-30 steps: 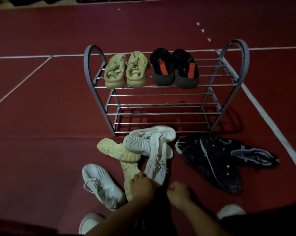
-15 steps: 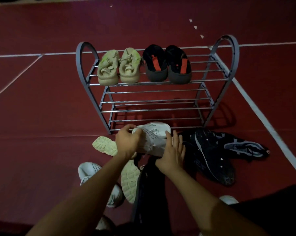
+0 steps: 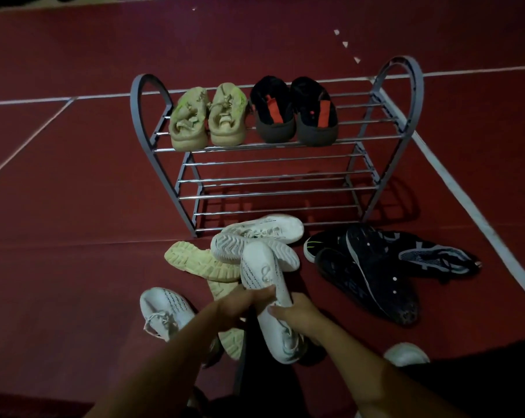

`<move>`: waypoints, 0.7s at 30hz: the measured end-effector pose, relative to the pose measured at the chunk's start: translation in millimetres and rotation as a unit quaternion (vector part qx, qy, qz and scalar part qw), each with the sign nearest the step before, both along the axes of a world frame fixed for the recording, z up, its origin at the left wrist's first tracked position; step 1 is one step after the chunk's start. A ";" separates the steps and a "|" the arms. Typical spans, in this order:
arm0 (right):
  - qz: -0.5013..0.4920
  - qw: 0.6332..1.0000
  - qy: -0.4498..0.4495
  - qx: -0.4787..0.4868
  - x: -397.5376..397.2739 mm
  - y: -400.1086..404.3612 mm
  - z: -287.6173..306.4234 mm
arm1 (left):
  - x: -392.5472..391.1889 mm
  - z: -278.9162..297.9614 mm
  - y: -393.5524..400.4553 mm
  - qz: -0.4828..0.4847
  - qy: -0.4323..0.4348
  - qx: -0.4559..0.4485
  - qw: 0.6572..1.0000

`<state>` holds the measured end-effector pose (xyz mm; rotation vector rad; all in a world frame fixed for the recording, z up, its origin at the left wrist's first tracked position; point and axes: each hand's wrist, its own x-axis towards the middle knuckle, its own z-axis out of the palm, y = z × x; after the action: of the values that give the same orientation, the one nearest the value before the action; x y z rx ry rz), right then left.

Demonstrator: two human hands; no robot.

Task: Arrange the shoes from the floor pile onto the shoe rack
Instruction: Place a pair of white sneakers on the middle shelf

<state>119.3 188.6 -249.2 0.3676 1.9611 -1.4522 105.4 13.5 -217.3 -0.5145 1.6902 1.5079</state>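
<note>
White knit sneaker (image 3: 268,297) | light, soft upper; best gripped midfoot | left hand (image 3: 240,306), right hand (image 3: 300,315) both clasping it

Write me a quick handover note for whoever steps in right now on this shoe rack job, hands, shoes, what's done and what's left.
Hands: left hand and right hand both grip one white sneaker, lifted over the floor pile.
Rack: the shoe rack has two pairs on its top shelf, the tan pair at left and the black and orange pair beside it. The lower shelves are bare.
Floor: more white sneakers, two cream shoes sole-up and the dark shoes at right lie in front of the rack.
Done: two pairs shelved.
Left: shelve the held sneaker, then everything on the floor.
</note>
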 end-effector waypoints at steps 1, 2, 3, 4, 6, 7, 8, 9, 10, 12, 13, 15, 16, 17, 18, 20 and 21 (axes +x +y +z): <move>0.020 1.000 -0.012 0.003 -1.2 1.0 0.3 | 7.6 -7.6 7.8 0.060 0.015 0.021 0.998; 0.029 0.999 -0.026 -0.001 -1.7 1.9 -1.0 | 14.8 -17.0 11.6 0.112 0.034 0.031 0.993; 0.035 0.998 -0.049 -0.007 -1.7 1.9 -0.4 | 19.4 -30.1 12.4 0.155 0.047 0.031 0.986; 0.033 0.997 -0.070 -0.014 -2.4 1.6 -0.8 | 22.8 -34.3 12.0 0.174 0.051 0.020 0.983; 0.003 0.995 -0.094 -0.037 -7.2 -4.6 2.5 | 21.1 -46.5 0.7 0.247 0.081 0.017 0.965; -0.027 0.993 -0.096 -0.058 -13.5 -9.1 5.4 | 16.5 -48.1 -6.4 0.292 0.094 0.016 0.952; -0.060 0.991 -0.086 -0.085 -22.8 -14.3 6.7 | 12.0 -45.2 -15.4 0.335 0.100 0.033 0.936; -0.088 0.988 -0.079 -0.099 -34.3 -20.3 11.0 | 7.3 -49.2 -27.5 0.375 0.089 0.066 0.920; -0.115 0.984 -0.081 -0.111 -47.3 -26.2 17.0 | 3.1 -48.0 -34.3 0.412 0.074 0.103 0.903; -0.183 0.963 -0.127 -0.156 -75.8 -37.7 23.7 | -2.4 -38.9 -43.2 0.444 0.066 0.155 0.880; -0.219 0.945 -0.155 -0.186 -86.7 -44.4 26.1 | -4.7 -37.8 -47.1 0.457 0.069 0.163 0.872; -0.257 0.916 -0.210 -0.225 -100.5 -61.8 25.9 | -5.8 -40.3 -51.9 0.472 0.072 0.157 0.865; -0.263 0.906 -0.232 -0.238 -102.6 -71.1 25.5 | -5.7 -45.2 -54.1 0.474 0.080 0.137 0.866; -0.271 0.896 -0.248 -0.249 -104.0 -79.6 22.5 | -6.1 -51.3 -54.8 0.472 0.087 0.108 0.870; -0.283 0.886 -0.255 -0.265 -105.4 -86.4 18.2 | -7.0 -61.7 -56.2 0.481 0.094 0.075 0.868; -0.335 0.862 -0.242 -0.293 -112.1 -96.2 4.8 | -8.4 -88.3 -61.8 0.478 0.097 0.046 0.872; -0.370 0.852 -0.230 -0.290 -116.0 -98.1 -2.1 | -10.0 -97.0 -62.7 0.468 0.087 0.024 0.879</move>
<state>3.2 90.5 -251.3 1.1433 0.9338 -2.0841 95.4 -49.2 -314.4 -1.3350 1.5898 2.3090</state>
